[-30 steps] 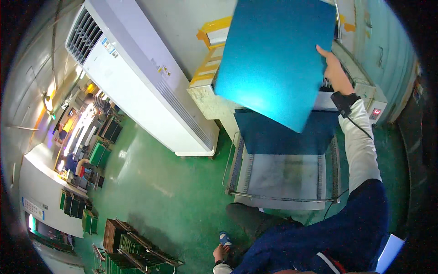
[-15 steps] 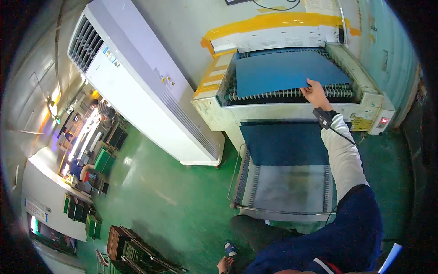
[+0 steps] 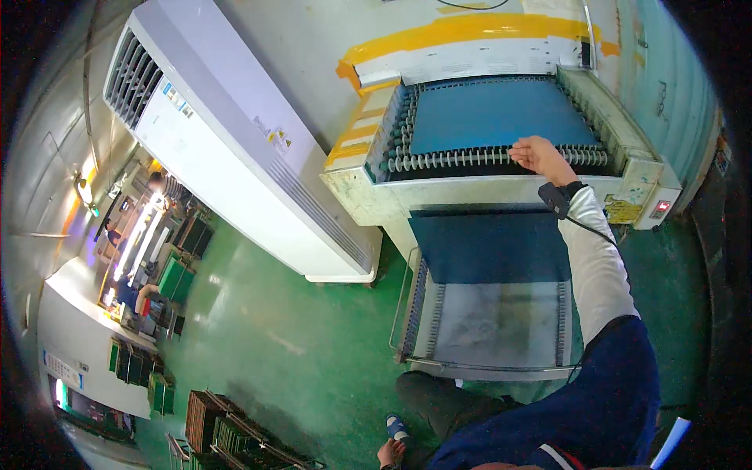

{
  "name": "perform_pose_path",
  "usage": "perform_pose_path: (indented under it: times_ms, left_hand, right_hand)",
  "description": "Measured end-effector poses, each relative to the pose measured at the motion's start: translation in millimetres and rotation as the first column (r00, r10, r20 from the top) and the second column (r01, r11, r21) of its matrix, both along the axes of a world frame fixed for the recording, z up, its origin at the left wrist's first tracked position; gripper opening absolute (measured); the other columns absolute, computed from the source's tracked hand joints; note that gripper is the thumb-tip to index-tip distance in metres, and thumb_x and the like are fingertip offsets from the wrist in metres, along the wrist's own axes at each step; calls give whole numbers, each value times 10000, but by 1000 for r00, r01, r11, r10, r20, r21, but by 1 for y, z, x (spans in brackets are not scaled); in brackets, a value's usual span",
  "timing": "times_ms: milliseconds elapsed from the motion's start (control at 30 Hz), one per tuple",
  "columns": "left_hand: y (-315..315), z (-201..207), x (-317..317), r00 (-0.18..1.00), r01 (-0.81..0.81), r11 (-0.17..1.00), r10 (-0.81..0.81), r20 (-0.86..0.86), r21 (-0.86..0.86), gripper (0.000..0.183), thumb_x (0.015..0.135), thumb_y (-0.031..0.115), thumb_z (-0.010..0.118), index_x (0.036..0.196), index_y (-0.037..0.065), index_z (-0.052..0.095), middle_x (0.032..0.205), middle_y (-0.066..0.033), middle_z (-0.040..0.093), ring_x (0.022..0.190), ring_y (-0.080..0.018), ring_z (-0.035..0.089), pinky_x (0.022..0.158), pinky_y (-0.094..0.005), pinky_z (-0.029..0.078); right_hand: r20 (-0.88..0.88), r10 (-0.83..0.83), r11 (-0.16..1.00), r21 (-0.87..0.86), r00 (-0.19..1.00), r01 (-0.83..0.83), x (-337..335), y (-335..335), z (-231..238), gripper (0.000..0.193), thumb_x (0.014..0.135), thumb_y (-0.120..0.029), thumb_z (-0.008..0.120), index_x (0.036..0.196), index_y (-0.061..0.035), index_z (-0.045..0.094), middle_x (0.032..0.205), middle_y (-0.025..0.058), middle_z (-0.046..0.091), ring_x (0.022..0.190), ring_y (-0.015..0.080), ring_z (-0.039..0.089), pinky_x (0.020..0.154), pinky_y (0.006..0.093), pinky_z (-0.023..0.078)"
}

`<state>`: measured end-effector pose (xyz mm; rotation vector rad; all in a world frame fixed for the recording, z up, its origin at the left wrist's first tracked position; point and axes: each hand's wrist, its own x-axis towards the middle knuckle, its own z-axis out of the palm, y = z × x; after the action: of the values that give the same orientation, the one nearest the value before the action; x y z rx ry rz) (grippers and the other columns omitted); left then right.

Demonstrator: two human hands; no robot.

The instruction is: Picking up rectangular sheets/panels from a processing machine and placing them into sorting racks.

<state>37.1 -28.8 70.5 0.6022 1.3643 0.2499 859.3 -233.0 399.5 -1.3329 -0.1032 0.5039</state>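
Right grip curls beside a blue sheet on rollers, green floor below.

fisheye bend, black corners | glare on green floor | far-left lamps blown white

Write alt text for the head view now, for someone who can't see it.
A person's right hand is at the front rollers of an open-topped machine, near a blue sheet lying flat in it. A darker blue sheet shows at the rack below; a tall white air conditioner stands to the left.
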Motion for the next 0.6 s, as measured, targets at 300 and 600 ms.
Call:
perform_pose_path:
  times_ms: [300, 600]
  left_hand:
    - [30, -95, -75, 899, -69, 951, 190, 394, -301, 237, 912, 197, 418, 1035, 6, 487, 1019, -195, 573, 898, -380, 588, 761, -469, 494]
    - [25, -78, -60, 937, -147, 969, 201, 286, -200, 229, 916, 152, 507, 1018, -53, 506, 1004, -211, 602, 842, -382, 626, 718, -436, 545]
  right_hand:
    - [155, 54, 998, 35, 986, -60, -67, 68, 27, 279, 879, -308, 577, 976, -50, 620, 886, 109, 686, 748, 208, 662, 656, 319, 534]
    - [632, 387, 858, -514, 671, -11, -146, 59, -21, 234, 867, -255, 582, 871, -29, 640, 768, 72, 670, 681, 192, 645, 619, 327, 501]
